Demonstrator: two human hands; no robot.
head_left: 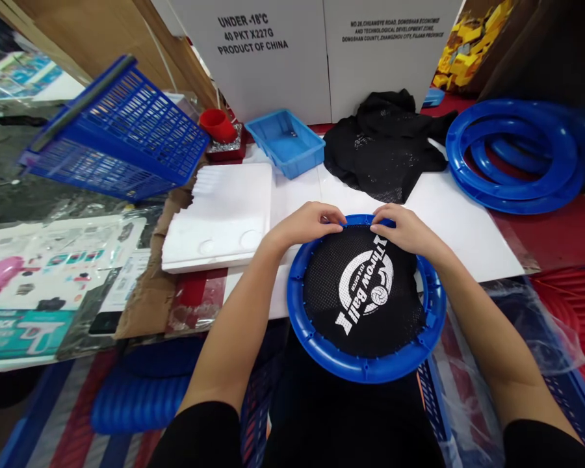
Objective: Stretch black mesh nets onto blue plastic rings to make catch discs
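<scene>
A blue plastic ring (302,331) lies in front of me, its near edge overhanging the table by my body. A round black mesh net (322,286) with a white "Throw Ball" print covers most of its opening. On the right side, a gap shows between net and ring. At the ring's far edge, my left hand (314,222) pinches the net's border with thumb and fingers. My right hand (403,227) does the same a little to the right, closed on the border near the printed letters. The exact fingertip contact is partly hidden by the fingers.
Behind the ring lie loose black mesh (380,146) and a light-blue tray (287,143). More blue rings (517,188) are stacked at right. To the left are white foam (219,214), a red cup (218,125) and a tilted blue basket (121,130). White cartons (292,78) stand behind.
</scene>
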